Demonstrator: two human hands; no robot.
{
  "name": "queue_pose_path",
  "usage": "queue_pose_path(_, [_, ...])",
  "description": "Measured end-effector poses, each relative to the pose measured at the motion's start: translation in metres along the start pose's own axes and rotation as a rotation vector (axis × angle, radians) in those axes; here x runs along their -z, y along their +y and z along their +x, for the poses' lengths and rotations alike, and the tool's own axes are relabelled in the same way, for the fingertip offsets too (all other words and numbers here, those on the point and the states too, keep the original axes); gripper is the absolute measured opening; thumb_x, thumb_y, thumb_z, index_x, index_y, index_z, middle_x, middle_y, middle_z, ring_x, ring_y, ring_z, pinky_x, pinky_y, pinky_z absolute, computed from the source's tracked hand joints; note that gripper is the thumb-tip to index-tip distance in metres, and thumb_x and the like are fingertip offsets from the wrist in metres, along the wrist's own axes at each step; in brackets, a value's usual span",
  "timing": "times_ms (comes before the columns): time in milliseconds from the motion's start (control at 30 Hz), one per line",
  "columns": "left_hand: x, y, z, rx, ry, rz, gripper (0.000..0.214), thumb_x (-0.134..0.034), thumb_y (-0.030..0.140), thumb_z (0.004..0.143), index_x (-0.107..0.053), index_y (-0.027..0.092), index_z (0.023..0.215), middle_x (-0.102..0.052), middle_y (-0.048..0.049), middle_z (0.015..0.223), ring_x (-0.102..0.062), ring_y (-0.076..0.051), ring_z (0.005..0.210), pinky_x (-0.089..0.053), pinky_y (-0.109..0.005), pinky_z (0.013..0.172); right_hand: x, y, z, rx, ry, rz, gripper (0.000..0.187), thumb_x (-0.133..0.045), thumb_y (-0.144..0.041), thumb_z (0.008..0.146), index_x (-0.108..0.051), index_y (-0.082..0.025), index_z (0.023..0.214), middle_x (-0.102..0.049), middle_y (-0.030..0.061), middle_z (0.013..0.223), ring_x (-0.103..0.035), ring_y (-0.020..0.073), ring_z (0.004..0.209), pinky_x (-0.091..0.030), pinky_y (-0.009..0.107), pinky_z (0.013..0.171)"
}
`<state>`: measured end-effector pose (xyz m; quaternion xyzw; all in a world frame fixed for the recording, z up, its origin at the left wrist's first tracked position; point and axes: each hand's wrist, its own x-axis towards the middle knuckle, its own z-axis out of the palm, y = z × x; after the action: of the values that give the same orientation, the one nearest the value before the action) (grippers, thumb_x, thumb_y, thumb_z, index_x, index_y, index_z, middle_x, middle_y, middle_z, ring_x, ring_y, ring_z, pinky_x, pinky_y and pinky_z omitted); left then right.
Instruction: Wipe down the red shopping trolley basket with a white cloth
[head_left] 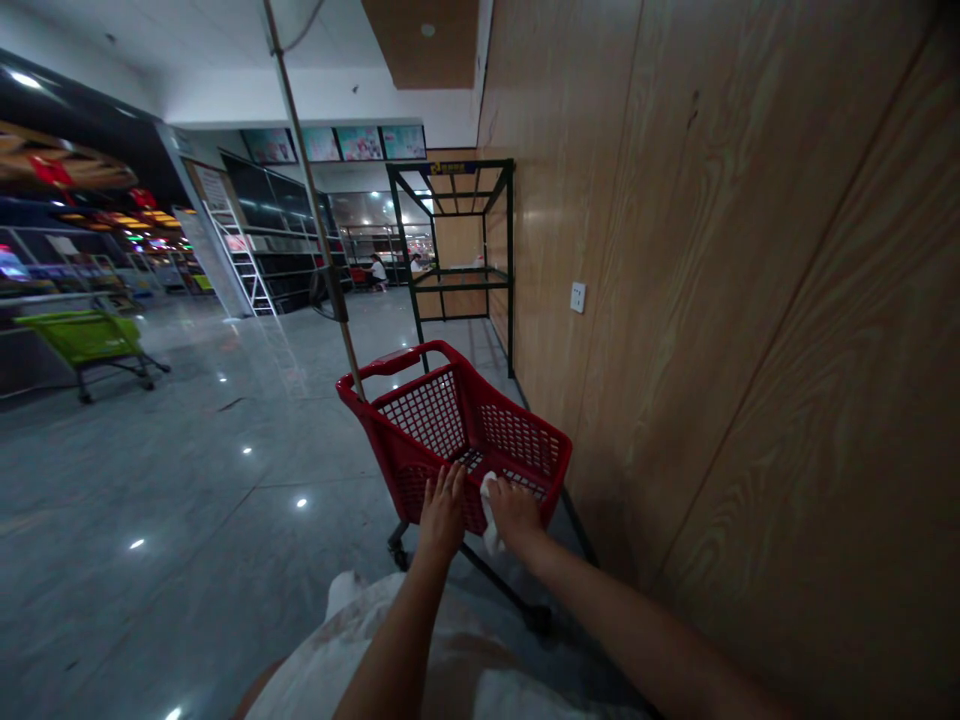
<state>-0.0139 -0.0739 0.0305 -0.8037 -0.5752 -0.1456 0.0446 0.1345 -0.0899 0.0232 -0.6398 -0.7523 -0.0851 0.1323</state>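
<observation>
Straight ahead of me stands a red plastic shopping cart (405, 440) with a lattice basket on dark wheeled legs. My left hand (444, 505) lies on its near rim, fingers stretched out and holding nothing. Just to the right, my right hand (514, 510) is closed around a white cloth (490, 515) at the same near side of the basket. Part of the cloth hangs down outside the rim. A thin pole (311, 200) rises from the cart's far left corner by the handle.
A wood-panelled wall (637, 350) with a socket (578, 297) runs close along the right. Beyond the cart stands a dark metal rack (513, 270). At left on the shiny floor (187, 470) is a green cart (82, 337). A person (378, 270) crouches far back.
</observation>
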Motion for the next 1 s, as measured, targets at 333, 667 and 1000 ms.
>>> queue_pose_path(333, [-0.004,-0.003,-0.013,0.129,0.078,-0.021,0.077,-0.035,-0.002,0.072,-0.028,0.019,0.146,-0.026,-0.0088,0.154,-0.019,-0.023,0.143,-0.021,-0.052,0.115,-0.001,-0.007,-0.022,0.044,-0.02,0.015,0.029,-0.037,-0.015,0.095,-0.054,-0.016,0.119,-0.064,0.0129,0.103,-0.064,0.0212,0.09,-0.051,0.033,0.076])
queue_pose_path(667, [0.002,-0.01,-0.017,0.154,0.046,0.01,0.067,-0.036,0.005,0.08,-0.03,0.02,0.145,-0.026,-0.0116,0.154,-0.025,-0.023,0.141,-0.025,-0.052,0.113,0.018,-0.039,0.005,0.065,-0.112,0.169,0.027,-0.04,-0.019,0.094,-0.058,-0.017,0.115,-0.062,0.0115,0.112,-0.064,0.0214,0.095,-0.051,0.03,0.076])
queue_pose_path(1000, [0.007,-0.007,-0.019,0.16,0.014,-0.034,0.079,-0.035,-0.003,0.072,-0.026,0.022,0.146,-0.022,-0.0082,0.155,-0.023,-0.021,0.142,-0.02,-0.053,0.115,-0.001,0.065,-0.037,0.413,-0.017,0.216,0.031,-0.055,-0.026,0.088,-0.058,-0.027,0.119,-0.06,0.0049,0.122,-0.053,0.0202,0.112,-0.029,0.043,0.106])
